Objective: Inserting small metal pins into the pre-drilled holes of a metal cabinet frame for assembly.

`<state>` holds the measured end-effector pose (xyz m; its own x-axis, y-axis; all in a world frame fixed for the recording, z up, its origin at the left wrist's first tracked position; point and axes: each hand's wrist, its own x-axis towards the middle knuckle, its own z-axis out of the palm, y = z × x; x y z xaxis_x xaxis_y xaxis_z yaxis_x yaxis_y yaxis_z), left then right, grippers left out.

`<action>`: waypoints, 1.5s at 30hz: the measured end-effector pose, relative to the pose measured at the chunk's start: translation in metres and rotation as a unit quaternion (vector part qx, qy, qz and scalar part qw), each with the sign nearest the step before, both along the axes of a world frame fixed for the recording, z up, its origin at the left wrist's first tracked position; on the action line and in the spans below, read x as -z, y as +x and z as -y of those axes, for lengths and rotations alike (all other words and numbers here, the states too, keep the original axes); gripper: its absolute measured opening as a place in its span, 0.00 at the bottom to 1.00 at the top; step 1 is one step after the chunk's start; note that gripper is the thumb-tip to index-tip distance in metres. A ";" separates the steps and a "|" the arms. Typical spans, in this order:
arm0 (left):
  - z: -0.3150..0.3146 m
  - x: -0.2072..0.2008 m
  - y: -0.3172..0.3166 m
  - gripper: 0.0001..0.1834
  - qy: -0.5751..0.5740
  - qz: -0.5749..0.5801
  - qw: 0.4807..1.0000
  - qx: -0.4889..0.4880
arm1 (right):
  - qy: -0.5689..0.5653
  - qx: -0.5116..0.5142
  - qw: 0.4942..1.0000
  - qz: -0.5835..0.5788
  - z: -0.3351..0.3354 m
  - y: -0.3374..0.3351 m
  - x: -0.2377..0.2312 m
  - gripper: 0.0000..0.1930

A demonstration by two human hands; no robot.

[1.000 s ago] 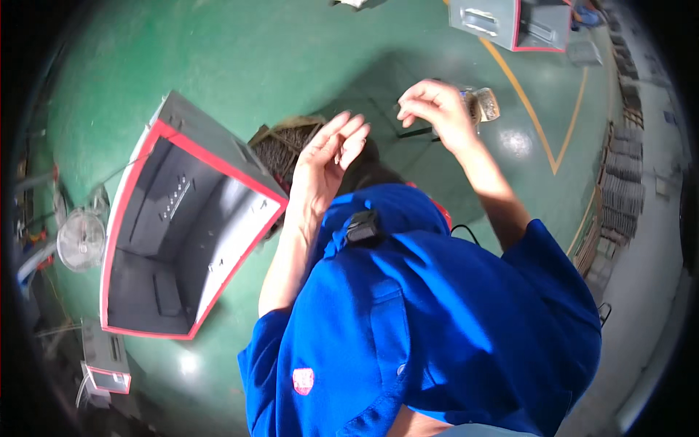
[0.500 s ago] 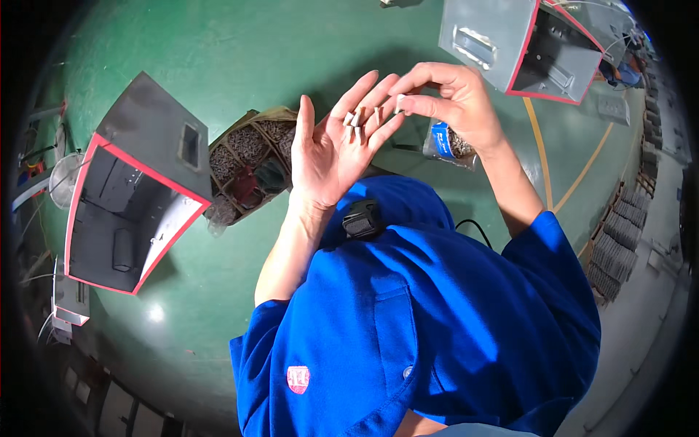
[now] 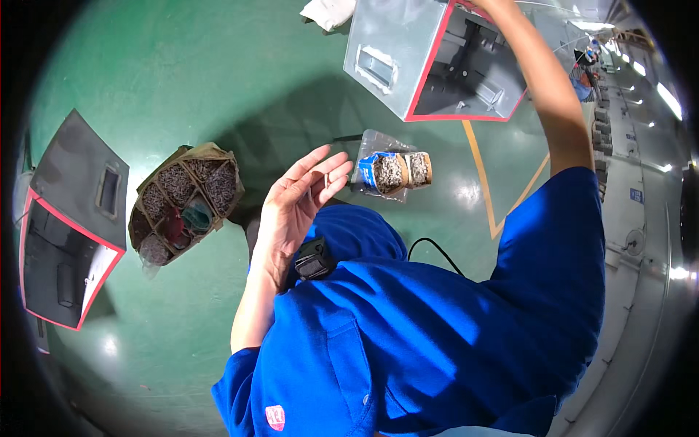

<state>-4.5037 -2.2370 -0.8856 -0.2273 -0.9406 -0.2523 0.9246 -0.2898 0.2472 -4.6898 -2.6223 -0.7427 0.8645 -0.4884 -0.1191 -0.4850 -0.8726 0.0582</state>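
My left hand [image 3: 295,195] is held up in front of my body, palm cupped and fingers partly curled. One small pale cylindrical piece [image 3: 325,177] shows between its fingers; the rest of the palm is hidden. My right arm stretches up and away to a grey metal cabinet [image 3: 393,51] with a red-edged opening. At that cabinet's upper rim my right hand [image 3: 486,3] is cut off by the picture's edge. Its fingers are out of sight, so what it holds cannot be seen.
Left on the green floor stands a divided carton [image 3: 154,229] of small metal parts. Beyond my knees lie an opened blue packet [image 3: 369,169] and a small box [image 3: 428,169] of parts. A second red-edged cabinet [image 3: 120,189] is at far left, a white bag [image 3: 328,11] at top.
My right hand has left my left palm and reached up to the far cabinet. My left fingers have curled over the pieces. The view has shifted rightward.
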 end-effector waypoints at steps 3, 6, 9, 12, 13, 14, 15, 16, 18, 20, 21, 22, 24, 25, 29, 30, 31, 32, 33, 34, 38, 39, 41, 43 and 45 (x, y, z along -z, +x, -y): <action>0.006 0.008 0.013 0.25 0.005 0.007 1.000 -0.001 | 0.031 0.085 0.993 -0.078 0.019 0.014 0.002 0.07; 0.007 0.018 0.024 0.24 0.010 -0.004 1.000 -0.005 | 0.017 0.060 0.990 -0.128 0.039 0.011 0.021 0.07; 0.013 0.018 0.033 0.24 0.024 -0.001 1.000 -0.017 | -0.004 0.035 0.987 -0.158 0.062 0.004 0.038 0.07; 0.022 0.015 0.040 0.24 0.045 0.010 0.999 -0.025 | -0.025 -0.007 0.985 -0.170 0.087 -0.003 0.052 0.07; 0.025 0.015 0.042 0.24 0.046 0.008 0.999 -0.027 | -0.033 -0.030 0.984 -0.172 0.094 -0.005 0.055 0.07; 0.027 0.016 0.045 0.25 0.048 0.008 0.998 -0.034 | -0.043 -0.079 0.984 -0.155 0.092 0.000 0.063 0.07; 0.028 0.017 0.048 0.25 0.042 0.023 0.998 -0.035 | -0.042 -0.019 0.975 -0.217 0.092 0.003 0.064 0.07; 0.031 0.018 0.049 0.25 0.045 0.023 0.998 -0.034 | -0.043 0.045 0.958 -0.279 0.086 0.006 0.059 0.06; 0.035 0.019 0.051 0.25 0.050 0.022 0.998 -0.031 | -0.062 -0.016 0.978 -0.199 0.091 -0.004 0.066 0.06; 0.038 0.019 0.052 0.25 0.063 0.016 0.998 -0.027 | -0.096 -0.124 0.981 -0.111 0.091 -0.011 0.068 0.07; 0.039 0.019 0.052 0.25 0.070 0.013 0.997 -0.024 | -0.074 0.009 0.965 -0.253 0.094 -0.013 0.065 0.07; 0.041 0.021 0.052 0.25 0.070 0.009 0.997 -0.023 | -0.072 0.017 0.962 -0.263 0.095 -0.011 0.066 0.08; 0.046 0.024 0.052 0.25 0.071 0.001 0.997 -0.020 | -0.068 0.034 0.956 -0.284 0.095 -0.008 0.066 0.09; 0.049 0.025 0.055 0.25 0.073 0.006 0.997 -0.029 | -0.052 0.100 0.953 -0.280 0.075 0.018 0.057 0.12; 0.058 0.026 0.056 0.26 0.071 0.005 0.997 -0.027 | -0.028 0.225 0.907 -0.354 0.038 0.049 0.034 0.17; 0.060 0.026 0.056 0.26 0.071 0.005 0.997 -0.027 | -0.034 0.220 0.912 -0.345 0.034 0.047 0.032 0.17; 0.060 0.025 0.057 0.26 0.067 0.006 0.997 -0.030 | -0.042 0.212 0.917 -0.334 0.027 0.053 0.026 0.17; 0.061 0.024 0.057 0.26 0.064 0.007 0.997 -0.033 | -0.030 0.206 0.924 -0.322 0.028 0.054 0.027 0.15; 0.062 0.023 0.057 0.26 0.060 0.008 0.997 -0.037 | -0.018 0.199 0.930 -0.309 0.031 0.052 0.032 0.13; 0.062 0.022 0.056 0.26 0.056 0.012 0.998 -0.035 | -0.002 0.193 0.935 -0.296 0.034 0.047 0.041 0.11; 0.063 0.023 0.057 0.27 0.047 0.000 0.998 -0.044 | 0.001 0.026 0.949 -0.313 0.033 0.038 0.072 0.06; 0.063 0.022 0.056 0.28 0.046 -0.011 0.998 -0.051 | -0.087 -0.132 0.924 -0.349 0.029 0.035 0.071 0.06; 0.064 0.016 0.058 0.28 0.054 -0.008 0.997 -0.053 | -0.221 -0.270 0.864 -0.362 0.014 0.036 0.068 0.05; 0.067 0.016 0.060 0.29 0.053 -0.010 0.997 -0.055 | -0.254 -0.278 0.856 -0.355 0.009 0.038 0.064 0.05; 0.065 0.015 0.062 0.30 0.047 -0.016 0.997 -0.054 | -0.290 -0.283 0.828 -0.387 0.004 0.042 0.066 0.05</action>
